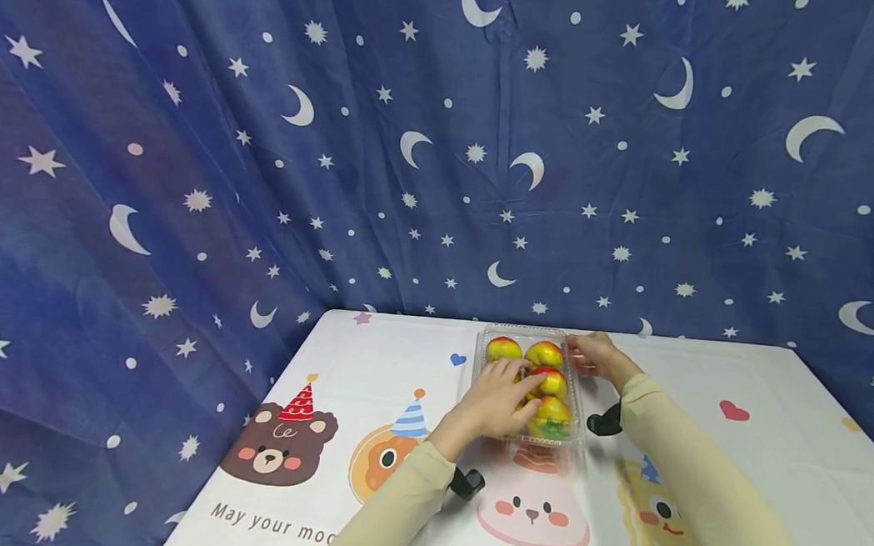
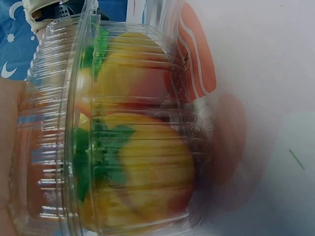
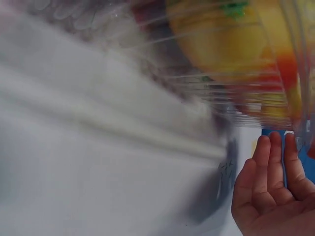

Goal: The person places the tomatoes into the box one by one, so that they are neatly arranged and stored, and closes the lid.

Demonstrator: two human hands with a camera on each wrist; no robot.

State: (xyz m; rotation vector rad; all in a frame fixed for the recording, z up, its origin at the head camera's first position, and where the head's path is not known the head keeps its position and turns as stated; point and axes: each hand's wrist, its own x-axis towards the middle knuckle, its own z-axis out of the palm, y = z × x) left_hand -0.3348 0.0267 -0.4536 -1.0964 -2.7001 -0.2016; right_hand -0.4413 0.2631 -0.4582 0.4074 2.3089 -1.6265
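A clear plastic clamshell box (image 1: 578,428) stands at the back middle of the table with its lid down. Inside are several yellow-and-red fruits (image 1: 551,418), with green leaves visible in the left wrist view. My left hand (image 1: 495,400) lies across the lid with its fingers spread. At the box's far right corner, my right hand (image 1: 595,355) pinches the rim. In the right wrist view its fingers (image 3: 275,162) reach up to that rim, and a fingertip shows on the rim's other side. The left fingertips are out of sight in the left wrist view.
The white table cover (image 1: 700,389) carries printed cartoon animals, hearts and lettering. Just behind the table's back edge hangs a dark blue curtain (image 1: 442,181) with moons and stars. Black wrist devices (image 1: 605,420) sit under both sleeves.
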